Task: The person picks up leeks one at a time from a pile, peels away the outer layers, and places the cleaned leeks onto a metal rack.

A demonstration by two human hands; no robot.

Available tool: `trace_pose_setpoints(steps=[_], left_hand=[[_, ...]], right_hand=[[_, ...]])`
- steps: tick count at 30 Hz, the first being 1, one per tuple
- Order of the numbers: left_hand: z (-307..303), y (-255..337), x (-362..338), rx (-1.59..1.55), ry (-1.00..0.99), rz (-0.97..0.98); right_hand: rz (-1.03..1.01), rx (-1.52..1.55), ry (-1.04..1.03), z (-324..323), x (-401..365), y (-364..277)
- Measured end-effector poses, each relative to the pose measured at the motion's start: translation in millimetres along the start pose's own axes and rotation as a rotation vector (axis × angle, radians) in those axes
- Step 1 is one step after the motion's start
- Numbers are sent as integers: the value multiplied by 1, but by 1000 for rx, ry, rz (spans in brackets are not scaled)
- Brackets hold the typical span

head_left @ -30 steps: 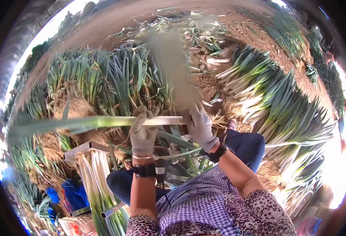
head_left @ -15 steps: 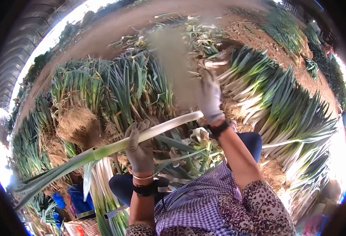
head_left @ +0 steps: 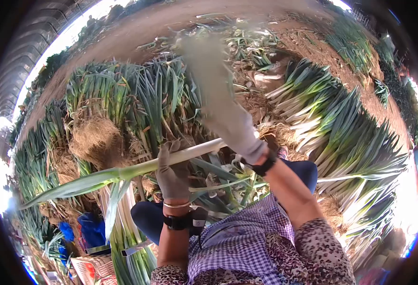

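While gripping the leek [head_left: 144, 167] crosswise in the left hand [head_left: 172, 175], white end [head_left: 208, 148] rightward, held the right hand [head_left: 239, 135] over that end, closure unclear.

We see a purple-and-white checked apron [head_left: 242, 237], flanked by pale sleeves [head_left: 320, 242] with dark spots. Above the apron we find greyish gloves [head_left: 172, 178] and a leek [head_left: 142, 168] shading from white to green; to the apron's upper left we notice tan roots [head_left: 95, 137], and to its left vivid blue material [head_left: 91, 230]. Right of the apron, we see heaped leeks [head_left: 332, 123] running from white stems to deep green leaves.
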State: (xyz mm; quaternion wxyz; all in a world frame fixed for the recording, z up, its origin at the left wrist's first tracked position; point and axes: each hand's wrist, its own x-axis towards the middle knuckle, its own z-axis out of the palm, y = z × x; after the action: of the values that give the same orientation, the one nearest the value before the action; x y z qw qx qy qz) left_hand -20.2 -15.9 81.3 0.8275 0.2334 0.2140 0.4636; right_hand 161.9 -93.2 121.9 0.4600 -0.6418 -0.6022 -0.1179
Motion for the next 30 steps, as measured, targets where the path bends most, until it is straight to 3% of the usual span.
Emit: trace_pose_setpoints(steps=[5,11,14,16,18,19,20,22,24,26,27,29,30], left_hand=[[-9,9,4,-25,42,-33],[-27,6,9,-85,86,-98],[-35,4,10,-85,100,-74],[-42,9,13,-88,153,-78],[-48,14,16,-106,164,-80],[-51,17,17,-122,149,-79],[-53,19,19,-140,135,-77],[-61,18,24,-152,150,-54],[-69,19,29,-165,146,-69],[-72,21,30,-178,141,-99],[-66,18,33,-217,131,-45],[-59,8,39,-294,143,-32],[-47,6,36,-268,158,-40]], right_hand=[[-105,-307,-374,-27,-17,-27],[-314,-321,-319,-14,-25,-16],[-224,-98,-209,-6,-28,-7],[-110,-178,7,-26,-17,4],[214,-245,164,-56,-7,26],[499,-145,195,-78,-1,31],[569,71,384,-96,3,39],[550,119,619,-141,-2,73],[597,309,665,-174,-17,100],[727,166,138,-164,-36,104],[544,84,-8,-130,-66,141],[592,164,-332,-72,-76,112],[686,413,-368,-37,-66,60]])
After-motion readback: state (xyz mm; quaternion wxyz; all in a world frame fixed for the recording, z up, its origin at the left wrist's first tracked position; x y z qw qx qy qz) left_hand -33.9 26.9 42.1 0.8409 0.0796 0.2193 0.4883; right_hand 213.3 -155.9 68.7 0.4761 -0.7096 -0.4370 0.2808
